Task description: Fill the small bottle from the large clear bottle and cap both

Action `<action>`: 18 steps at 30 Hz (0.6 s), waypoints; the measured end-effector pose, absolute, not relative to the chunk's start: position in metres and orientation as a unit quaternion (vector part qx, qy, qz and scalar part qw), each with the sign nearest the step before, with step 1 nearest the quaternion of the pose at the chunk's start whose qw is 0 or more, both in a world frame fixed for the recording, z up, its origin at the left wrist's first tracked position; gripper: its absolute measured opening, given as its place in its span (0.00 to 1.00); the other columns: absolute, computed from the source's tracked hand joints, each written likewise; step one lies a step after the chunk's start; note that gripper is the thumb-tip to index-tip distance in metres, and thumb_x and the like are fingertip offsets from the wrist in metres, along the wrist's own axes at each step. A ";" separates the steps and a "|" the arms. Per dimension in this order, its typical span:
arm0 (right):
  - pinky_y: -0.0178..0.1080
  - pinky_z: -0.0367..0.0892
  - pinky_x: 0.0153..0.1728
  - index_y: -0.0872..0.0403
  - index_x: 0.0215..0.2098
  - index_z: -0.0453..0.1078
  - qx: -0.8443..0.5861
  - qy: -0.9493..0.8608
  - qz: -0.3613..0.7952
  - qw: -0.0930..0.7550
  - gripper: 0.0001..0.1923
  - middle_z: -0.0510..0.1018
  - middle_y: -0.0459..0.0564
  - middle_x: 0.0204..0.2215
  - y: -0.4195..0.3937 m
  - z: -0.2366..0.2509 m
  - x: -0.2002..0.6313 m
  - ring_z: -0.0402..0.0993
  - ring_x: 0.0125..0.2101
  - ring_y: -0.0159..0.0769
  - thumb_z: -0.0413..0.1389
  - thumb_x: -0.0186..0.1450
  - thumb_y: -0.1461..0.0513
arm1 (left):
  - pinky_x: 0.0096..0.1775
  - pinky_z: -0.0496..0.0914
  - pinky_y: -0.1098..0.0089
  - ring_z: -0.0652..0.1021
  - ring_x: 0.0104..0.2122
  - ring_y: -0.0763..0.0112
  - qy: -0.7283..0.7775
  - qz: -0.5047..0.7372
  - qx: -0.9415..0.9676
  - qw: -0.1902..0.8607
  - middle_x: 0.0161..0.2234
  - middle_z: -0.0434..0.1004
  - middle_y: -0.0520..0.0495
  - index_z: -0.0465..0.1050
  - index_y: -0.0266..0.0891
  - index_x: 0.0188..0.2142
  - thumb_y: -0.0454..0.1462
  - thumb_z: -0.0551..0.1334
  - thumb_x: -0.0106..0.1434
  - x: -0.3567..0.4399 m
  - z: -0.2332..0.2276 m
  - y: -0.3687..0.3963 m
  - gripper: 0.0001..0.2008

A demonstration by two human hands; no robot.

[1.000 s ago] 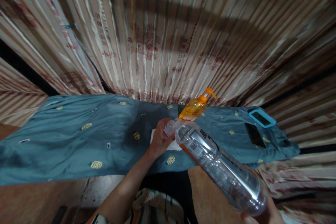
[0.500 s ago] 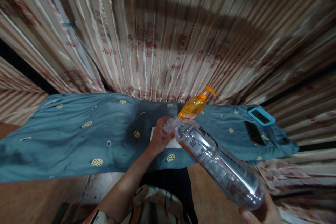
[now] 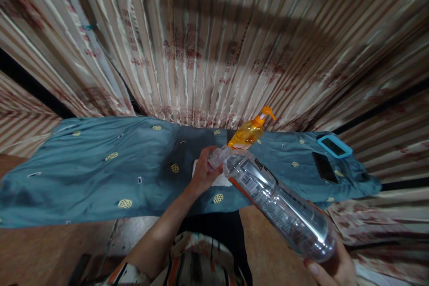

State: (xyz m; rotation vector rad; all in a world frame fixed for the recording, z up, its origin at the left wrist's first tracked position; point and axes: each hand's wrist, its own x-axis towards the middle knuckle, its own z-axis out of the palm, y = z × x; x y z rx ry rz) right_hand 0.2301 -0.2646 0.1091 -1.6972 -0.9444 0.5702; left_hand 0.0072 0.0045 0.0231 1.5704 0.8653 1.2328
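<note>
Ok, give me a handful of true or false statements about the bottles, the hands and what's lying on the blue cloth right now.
1. The right hand holds the big clear bottle by its base. True.
2. The big clear bottle stands upright on the cloth. False: it is held tilted, neck toward the left hand.
3. The left hand grips a small clear container at the big bottle's mouth. True.
4. The pump bottle is green. False: it is orange, with an orange pump.
5. Two phones lie at the right end of the blue cloth. True.
</note>
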 end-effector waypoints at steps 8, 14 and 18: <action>0.46 0.73 0.62 0.50 0.73 0.65 -0.709 -0.381 0.240 0.543 0.46 0.76 0.59 0.68 -0.263 0.111 0.230 0.73 0.68 0.60 0.69 0.65 0.42 | 0.61 0.74 0.51 0.80 0.57 0.50 0.354 0.504 0.641 0.458 0.57 0.79 0.38 0.70 0.42 0.61 0.54 0.73 0.63 0.007 0.024 0.005 0.33; 0.49 0.73 0.63 0.52 0.75 0.63 -0.706 -0.404 0.238 0.531 0.45 0.73 0.61 0.71 -0.265 0.110 0.232 0.70 0.71 0.62 0.67 0.67 0.43 | 0.62 0.73 0.49 0.80 0.58 0.48 0.352 0.501 0.637 0.468 0.57 0.79 0.37 0.70 0.41 0.61 0.56 0.73 0.63 0.006 0.028 0.004 0.35; 0.50 0.72 0.64 0.52 0.74 0.64 -0.704 -0.395 0.232 0.542 0.47 0.74 0.62 0.71 -0.263 0.109 0.233 0.70 0.70 0.63 0.69 0.65 0.43 | 0.63 0.73 0.48 0.80 0.58 0.48 0.348 0.498 0.634 0.478 0.57 0.79 0.36 0.69 0.42 0.61 0.57 0.73 0.63 0.006 0.028 0.004 0.35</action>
